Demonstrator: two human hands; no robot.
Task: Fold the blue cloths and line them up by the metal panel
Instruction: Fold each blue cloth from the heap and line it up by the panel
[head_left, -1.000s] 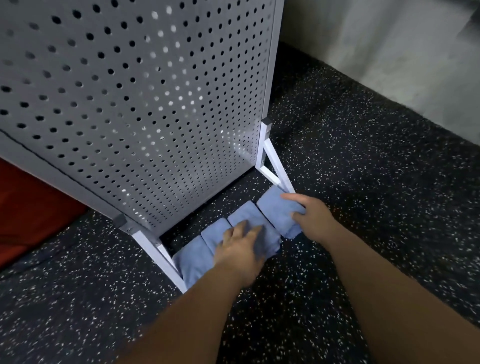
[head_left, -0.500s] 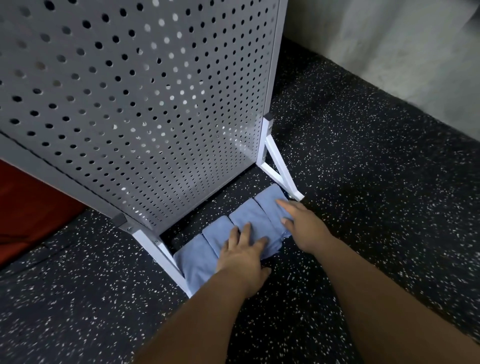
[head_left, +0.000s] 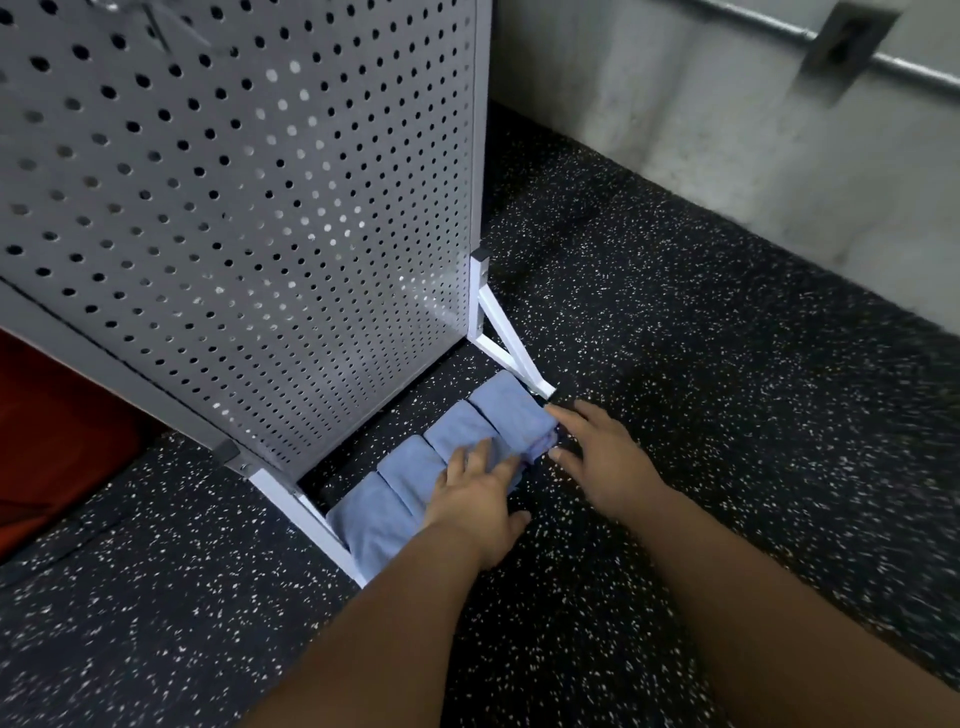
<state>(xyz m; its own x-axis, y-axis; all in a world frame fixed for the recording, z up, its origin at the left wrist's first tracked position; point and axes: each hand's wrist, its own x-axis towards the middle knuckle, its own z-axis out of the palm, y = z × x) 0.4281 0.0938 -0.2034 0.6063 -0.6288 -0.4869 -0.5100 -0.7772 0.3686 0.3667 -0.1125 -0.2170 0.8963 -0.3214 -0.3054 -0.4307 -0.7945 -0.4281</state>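
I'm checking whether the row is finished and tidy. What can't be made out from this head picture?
1. Middle blue cloths: their near ends lie under the left hand.
2. Leftmost cloth: its near end is hidden by the left forearm.
3. Right hand: whether it touches the rightmost cloth is too close to tell.
4. Perforated metal panel: its top is cut off by the frame edge.
5. Red object: cut off by the left edge, so unidentifiable.

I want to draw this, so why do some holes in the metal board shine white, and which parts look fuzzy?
Head view: something bright behind shows through some holes in the metal panel; head view: the floor and wall towards the right edge look smeared; the blue cloths look sharper.
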